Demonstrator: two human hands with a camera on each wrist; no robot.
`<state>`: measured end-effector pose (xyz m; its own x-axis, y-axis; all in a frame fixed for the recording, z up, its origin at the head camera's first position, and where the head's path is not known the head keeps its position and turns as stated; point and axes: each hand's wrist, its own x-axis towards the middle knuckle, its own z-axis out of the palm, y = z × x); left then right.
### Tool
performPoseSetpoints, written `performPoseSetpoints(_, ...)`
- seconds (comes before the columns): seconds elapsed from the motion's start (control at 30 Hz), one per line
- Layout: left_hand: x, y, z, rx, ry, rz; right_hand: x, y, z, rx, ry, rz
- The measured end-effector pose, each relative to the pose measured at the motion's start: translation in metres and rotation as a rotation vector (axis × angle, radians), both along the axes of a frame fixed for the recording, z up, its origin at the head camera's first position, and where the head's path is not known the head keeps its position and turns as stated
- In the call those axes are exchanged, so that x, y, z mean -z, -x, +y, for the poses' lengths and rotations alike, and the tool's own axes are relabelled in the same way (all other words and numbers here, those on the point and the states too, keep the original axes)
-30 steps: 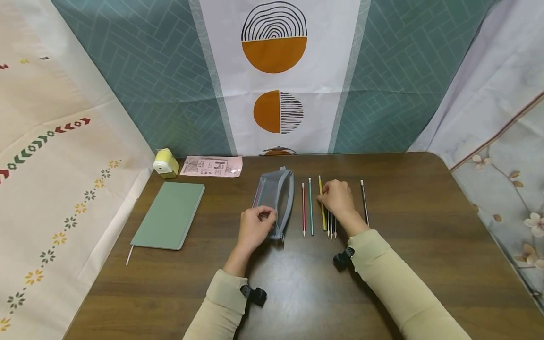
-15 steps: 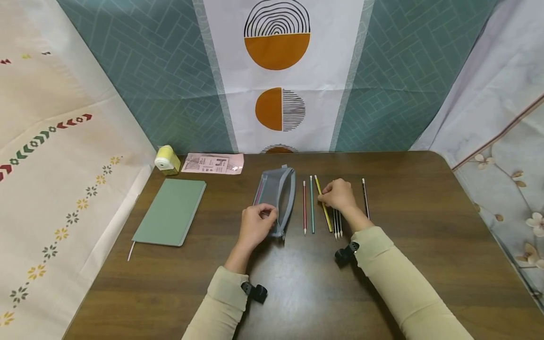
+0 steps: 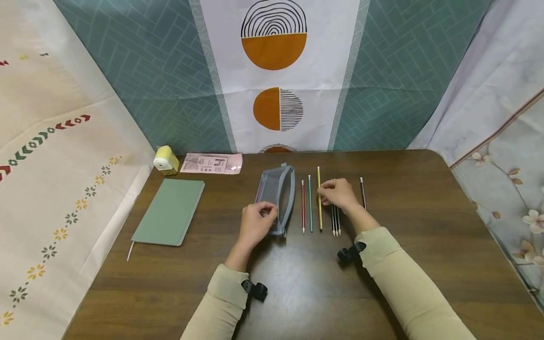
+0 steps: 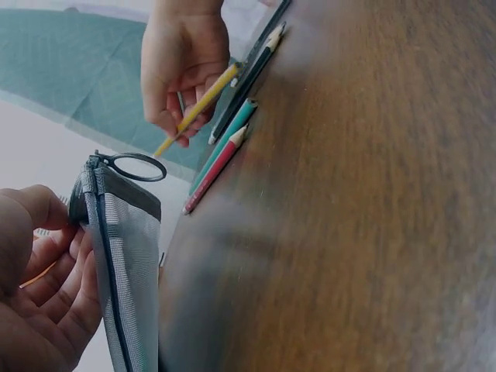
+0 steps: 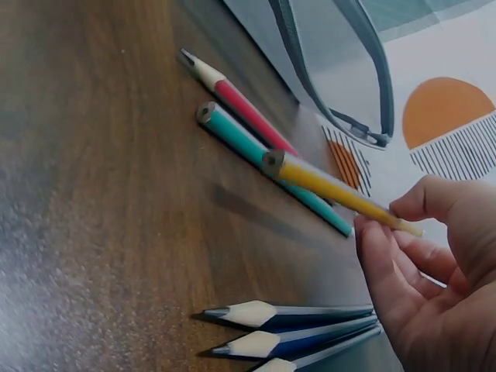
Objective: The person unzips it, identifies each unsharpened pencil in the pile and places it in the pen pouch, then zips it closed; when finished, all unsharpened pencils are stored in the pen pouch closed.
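Note:
My right hand (image 3: 340, 194) pinches a yellow pencil (image 5: 325, 184) between thumb and fingertips, toward its far end. In the right wrist view the pencil is raised over the table, its shadow falling below. A teal pencil (image 3: 310, 203) and a red pencil (image 3: 303, 208) lie just left of it. Three dark pencils (image 3: 335, 221) lie side by side, partly under the right hand. My left hand (image 3: 256, 222) pinches the edge of a grey mesh pencil case (image 3: 270, 185), unzipped and gaping toward the right. Slim coloured items show through its mesh.
One more dark pencil (image 3: 363, 191) lies right of the right hand, partly behind the forearm. A green notebook (image 3: 167, 212) lies at left on the wooden table (image 3: 306, 293). Behind it are a small yellow box-shaped object (image 3: 166, 161) and a pink printed packet (image 3: 212, 164).
The yellow pencil has gone from lying near the dark pencils to being held up, straightened and farther from me. The dark pencils shifted slightly right. The left hand keeps its hold on the case.

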<state>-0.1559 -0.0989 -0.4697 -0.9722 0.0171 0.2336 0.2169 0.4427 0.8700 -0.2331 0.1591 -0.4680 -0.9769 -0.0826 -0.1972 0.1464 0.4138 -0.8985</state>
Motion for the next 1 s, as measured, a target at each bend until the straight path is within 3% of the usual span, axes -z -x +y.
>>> performPoseSetpoints(0.3, -0.003, -0.001, 0.0, -0.119, 0.093, 0.027, -0.008, -0.005, -0.009, -0.055, 0.254, -0.114)
performPoseSetpoints(0.5, -0.005, -0.003, 0.003, -0.135, 0.104, 0.051, -0.01, -0.01, -0.023, -0.089, 0.402, -0.12)
performPoseSetpoints(0.63, -0.003, -0.004, 0.004, -0.109, 0.087, 0.049, -0.009, -0.013, -0.039, -0.104, 0.431, -0.128)
performPoseSetpoints(1.0, -0.005, -0.007, 0.005, -0.043, 0.04, 0.059, -0.006, -0.013, -0.069, -0.129, 0.391, -0.136)
